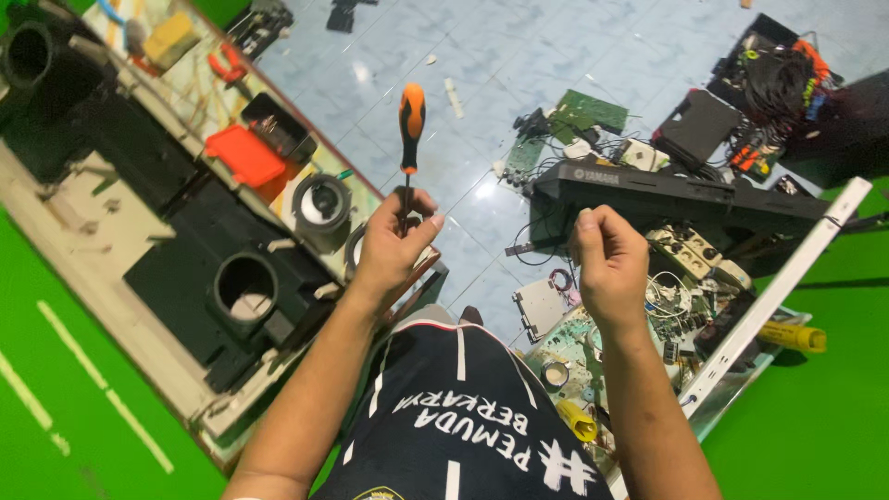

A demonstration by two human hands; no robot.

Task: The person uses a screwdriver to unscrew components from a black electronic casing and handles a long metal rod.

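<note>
Left hand [394,243] grips screwdriver [409,139] upright, clear of right hand [607,259].

An orange-and-black screwdriver [410,130] rises above pale blue marbled floor tiles [519,56]. Nearby sit a red-orange box [244,155], green circuit board [589,111] and black keyboard [685,194]. Bright green walls [815,407] frame a black shirt [463,417] with white lettering.

One screwdriver with an orange-and-black plastic handle and a dark metal shaft [410,130] stands nearly upright, handle uppermost. The shaft's lower end is enclosed by fingers, tip hidden. It is raised above the pale blue tiled floor.
</note>
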